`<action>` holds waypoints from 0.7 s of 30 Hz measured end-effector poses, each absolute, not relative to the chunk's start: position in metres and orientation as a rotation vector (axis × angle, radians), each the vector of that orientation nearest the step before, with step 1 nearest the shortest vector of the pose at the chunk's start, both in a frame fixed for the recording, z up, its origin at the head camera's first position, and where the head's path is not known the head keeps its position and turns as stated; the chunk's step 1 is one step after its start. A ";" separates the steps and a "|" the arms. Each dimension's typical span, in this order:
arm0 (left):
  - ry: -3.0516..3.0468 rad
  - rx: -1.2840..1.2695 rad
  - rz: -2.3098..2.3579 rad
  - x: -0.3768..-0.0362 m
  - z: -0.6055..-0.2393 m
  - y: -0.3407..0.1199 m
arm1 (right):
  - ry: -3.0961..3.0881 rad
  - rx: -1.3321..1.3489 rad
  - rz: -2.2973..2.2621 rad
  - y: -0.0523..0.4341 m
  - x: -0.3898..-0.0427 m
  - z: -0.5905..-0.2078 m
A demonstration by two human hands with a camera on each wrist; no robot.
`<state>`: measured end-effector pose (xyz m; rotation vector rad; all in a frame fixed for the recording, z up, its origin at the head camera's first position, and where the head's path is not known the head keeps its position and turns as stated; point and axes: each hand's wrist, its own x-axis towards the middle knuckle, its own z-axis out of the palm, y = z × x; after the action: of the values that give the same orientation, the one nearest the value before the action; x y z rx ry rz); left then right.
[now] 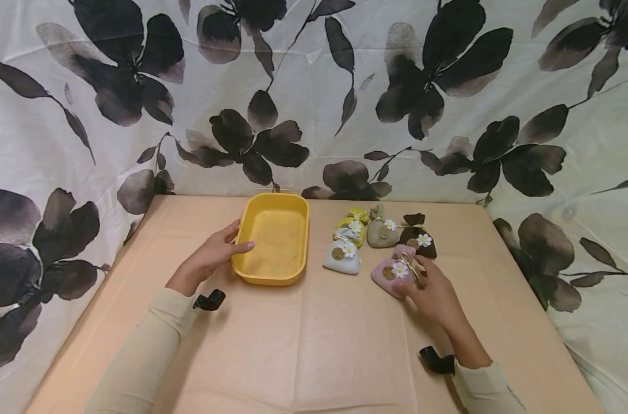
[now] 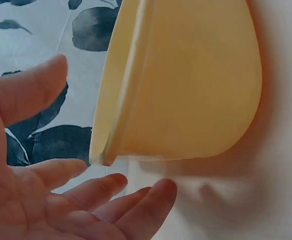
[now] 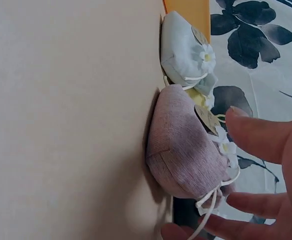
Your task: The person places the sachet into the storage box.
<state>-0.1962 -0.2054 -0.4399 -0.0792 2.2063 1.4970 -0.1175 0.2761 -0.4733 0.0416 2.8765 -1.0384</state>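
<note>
Yellow plastic tray (image 1: 274, 275) sits centre frame on the tan surface (image 1: 314, 356), long side running away from me. My left hand (image 1: 214, 253) is at its left rim, fingers straight and relaxed, thumb tip touching the rim's edge, holding nothing; the left wrist view shows the palm open beside the tray's outer wall (image 2: 195, 85). Right of the tray, five small fabric pouches in a cluster: white pouch (image 1: 342, 257) nearest the tray, yellow pouch (image 1: 353, 227) behind it, grey-green pouch (image 1: 382, 232), dark brown pouch (image 1: 419, 239), pink pouch (image 1: 394, 275) lower right. My right hand (image 1: 434, 293) is at the pink pouch, fingers loosely spread around its tied neck, fingertips at the string; not clamped on it yet. Floral black-and-white cloth (image 1: 314, 98) fills the upper frame.
</note>
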 end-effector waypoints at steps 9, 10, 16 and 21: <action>2.102 -0.192 1.651 -0.199 -0.447 -0.213 | 2.872 0.210 -1.202 0.272 -0.121 -0.480; 2.104 -0.206 1.656 -0.199 -0.447 -0.214 | 2.881 0.225 -1.207 0.271 -0.121 -0.481; 2.131 -0.288 1.664 -0.200 -0.449 -0.222 | 2.886 0.316 -1.217 0.267 -0.123 -0.482; 2.123 -0.356 1.633 -0.204 -0.446 -0.225 | 2.867 0.339 -1.242 0.264 -0.127 -0.480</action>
<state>-0.2044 -0.2251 -0.4462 -0.3564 2.1230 1.6332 -0.1269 0.2643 -0.4804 0.3389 2.8669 -1.2423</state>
